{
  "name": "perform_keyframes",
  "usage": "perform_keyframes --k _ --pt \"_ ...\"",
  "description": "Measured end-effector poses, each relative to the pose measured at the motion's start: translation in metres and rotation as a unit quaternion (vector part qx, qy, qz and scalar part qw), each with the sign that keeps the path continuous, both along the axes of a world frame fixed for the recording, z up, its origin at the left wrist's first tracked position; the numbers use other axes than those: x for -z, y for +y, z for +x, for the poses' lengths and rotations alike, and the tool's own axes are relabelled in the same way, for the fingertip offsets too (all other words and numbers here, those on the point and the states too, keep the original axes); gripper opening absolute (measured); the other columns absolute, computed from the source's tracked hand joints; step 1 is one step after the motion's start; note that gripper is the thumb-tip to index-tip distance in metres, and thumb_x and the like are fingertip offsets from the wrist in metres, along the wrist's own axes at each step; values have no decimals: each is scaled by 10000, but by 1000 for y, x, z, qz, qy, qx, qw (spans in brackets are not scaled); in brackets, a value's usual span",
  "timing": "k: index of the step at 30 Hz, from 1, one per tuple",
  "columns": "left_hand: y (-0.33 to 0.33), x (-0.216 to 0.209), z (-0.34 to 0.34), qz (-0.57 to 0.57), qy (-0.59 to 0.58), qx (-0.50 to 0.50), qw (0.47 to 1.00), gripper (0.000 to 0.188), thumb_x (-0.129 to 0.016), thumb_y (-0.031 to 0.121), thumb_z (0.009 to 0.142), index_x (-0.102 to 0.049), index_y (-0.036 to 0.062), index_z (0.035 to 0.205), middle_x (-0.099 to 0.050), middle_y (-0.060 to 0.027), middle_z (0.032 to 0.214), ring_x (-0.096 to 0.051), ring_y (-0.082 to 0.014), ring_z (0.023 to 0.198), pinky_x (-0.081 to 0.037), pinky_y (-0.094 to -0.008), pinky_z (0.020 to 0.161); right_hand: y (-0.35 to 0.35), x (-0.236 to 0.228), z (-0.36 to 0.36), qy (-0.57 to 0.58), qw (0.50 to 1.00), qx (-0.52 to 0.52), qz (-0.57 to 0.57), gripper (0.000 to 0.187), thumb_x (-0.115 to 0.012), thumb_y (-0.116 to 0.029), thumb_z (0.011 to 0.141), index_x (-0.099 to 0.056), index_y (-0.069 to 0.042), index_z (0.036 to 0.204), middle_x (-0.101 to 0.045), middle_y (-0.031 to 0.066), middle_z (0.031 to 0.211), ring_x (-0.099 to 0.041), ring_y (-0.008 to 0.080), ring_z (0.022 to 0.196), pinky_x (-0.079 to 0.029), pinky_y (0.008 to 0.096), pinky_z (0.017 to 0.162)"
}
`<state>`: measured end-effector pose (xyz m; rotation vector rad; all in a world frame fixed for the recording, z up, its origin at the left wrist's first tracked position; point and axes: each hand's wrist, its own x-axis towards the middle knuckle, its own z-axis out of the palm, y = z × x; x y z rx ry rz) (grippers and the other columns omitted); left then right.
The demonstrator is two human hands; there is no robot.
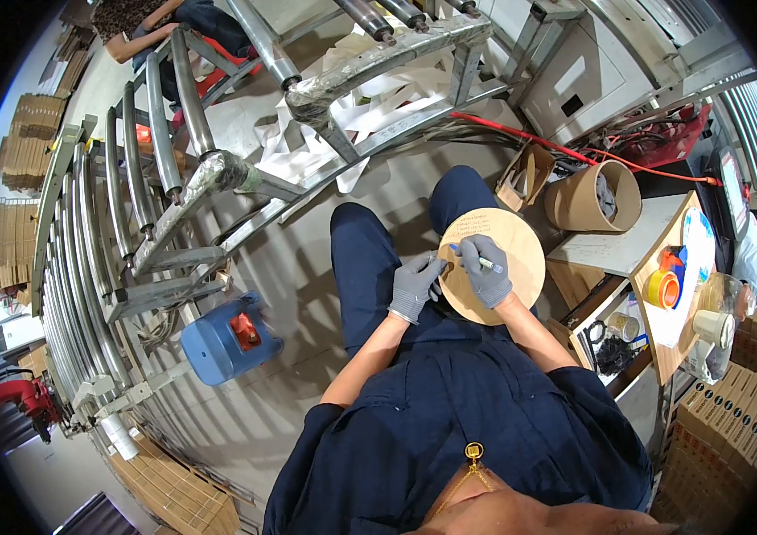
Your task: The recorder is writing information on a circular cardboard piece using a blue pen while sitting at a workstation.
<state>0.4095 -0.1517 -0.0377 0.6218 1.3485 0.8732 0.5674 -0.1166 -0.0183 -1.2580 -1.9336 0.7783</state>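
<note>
A round, pale wooden disc [521, 254] rests across my lap, with several lines of handwriting near its far edge. My right hand [484, 272], in a grey glove, is over the disc and closed around a pen [492, 266] with a whitish barrel; a bit of blue shows by its fingertips. At the disc's left edge is my left hand [414, 287], also gloved in grey. Its fingers are pinched together, and whatever small thing they may hold is too small to make out.
On my right, a wooden desk board [664, 343] bears an orange-yellow tape roll [663, 289]. Beyond it stands a cardboard drum [594, 196]. A metal roller conveyor frame [307, 192] runs ahead and left. A blue plastic container [218, 343] sits on the floor. Another person [142, 31] is far left.
</note>
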Motion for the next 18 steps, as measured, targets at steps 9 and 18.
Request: perform_keyframes --k 9,18 --pt "0 2 0 0 -8 -1 1000 272 -647 217 847 -653 17 1032 -624 -10 685 -533 -52 451 -405 -181 382 -2 -1 -2 62 995 29 -67 33 -533 -70 838 -554 -50 853 -582 81 757 -573 269 724 -455 357 652" --pt "0 0 0 -1 -8 -2 1000 257 -650 216 845 -658 23 1015 -622 -7 679 -530 -53 447 -404 -179 381 -1 -1 -1 25 1000 11 -13 61 -551 -54 815 -542 -65 875 -571 73 771 -570 260 736 -460 350 650"
